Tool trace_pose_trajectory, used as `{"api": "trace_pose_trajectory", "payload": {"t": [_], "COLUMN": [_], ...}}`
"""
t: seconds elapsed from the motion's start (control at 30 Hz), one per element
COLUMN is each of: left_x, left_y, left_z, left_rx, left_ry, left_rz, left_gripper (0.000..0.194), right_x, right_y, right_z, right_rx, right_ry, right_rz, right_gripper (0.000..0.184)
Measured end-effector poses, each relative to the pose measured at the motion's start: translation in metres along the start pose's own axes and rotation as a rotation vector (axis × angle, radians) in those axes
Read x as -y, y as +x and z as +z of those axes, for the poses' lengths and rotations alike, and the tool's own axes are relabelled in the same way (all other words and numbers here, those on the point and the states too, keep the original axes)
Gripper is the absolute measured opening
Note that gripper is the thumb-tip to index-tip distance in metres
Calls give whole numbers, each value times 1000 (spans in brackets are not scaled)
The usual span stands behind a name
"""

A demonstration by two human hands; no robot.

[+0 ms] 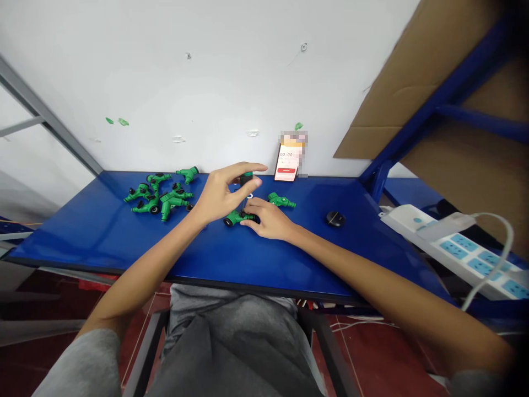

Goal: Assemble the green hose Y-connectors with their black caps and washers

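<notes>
In the head view, the right hand (pixel 268 219) is the nearer one to the green hose fitting (pixel 235 218): its thumb and fingertips are closing the gap around the fitting's right end, so this grip is having hold of it, almost straight in front of the body. The fitting's long axis is running roughly left to right, its dark open end facing left, on or just over the blue counter (pixel 330 259). The left hand (pixel 218 193) is reaching past it on the far side, thumb and index finger standing well apart, with a dark cap (pixel 247 178) showing between them (whether that grip is pinching the cap or merely framing it, I cannot tell). From the fitting, the cap is lying away from the body and slightly right, while a white ring (pixel 250 196) is showing between the two.
</notes>
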State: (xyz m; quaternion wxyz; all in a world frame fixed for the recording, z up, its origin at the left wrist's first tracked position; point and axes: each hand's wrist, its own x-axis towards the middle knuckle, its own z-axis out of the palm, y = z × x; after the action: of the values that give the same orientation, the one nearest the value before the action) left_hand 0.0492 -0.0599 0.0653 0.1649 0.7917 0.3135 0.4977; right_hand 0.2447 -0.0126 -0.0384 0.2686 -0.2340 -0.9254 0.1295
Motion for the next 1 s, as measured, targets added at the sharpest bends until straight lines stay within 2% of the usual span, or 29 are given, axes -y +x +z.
{"api": "trace_pose_trajectory", "payload": {"t": [0.1,0.2,0.43,0.6,0.67,0.7,0.8,0.87,0.93,1.0], "left_x": [4,3,-2,2,6,9,25,44,67,91], "left_y": [0,-1,-1,-1,-1,0,3,4,4,2], "left_z": [2,4,0,-1,-2,-4,-17,-30,-43,-53], "left_rx": [-38,-51,18,110,87,39,-200,-303,-292,-131], "left_ry": [59,34,-7,82,107,108,123,191,306,405], "left_rz": [47,37,-19,8,22,27,23,-2,-23,-43], "left_gripper": [31,31,41,43,43,44,46,46,37,26], "right_x": [0,1,2,2,2,3,5,6,5,3], "right_y": [0,0,0,-1,-1,-2,-2,-1,-1,-2], "right_z": [1,0,-1,-1,-1,0,-1,-4,-9,-17], "right_rx": [-6,0,8,-9,-11,-13,-3,19,31,19], "right_ry": [2,3,-8,3,3,1,-20,-56,-90,-101], "right_rz": [-3,-1,19,14,11,9,5,-3,-11,-12], "right_gripper": [16,17,17,18,19,19,22,25,29,32]}}
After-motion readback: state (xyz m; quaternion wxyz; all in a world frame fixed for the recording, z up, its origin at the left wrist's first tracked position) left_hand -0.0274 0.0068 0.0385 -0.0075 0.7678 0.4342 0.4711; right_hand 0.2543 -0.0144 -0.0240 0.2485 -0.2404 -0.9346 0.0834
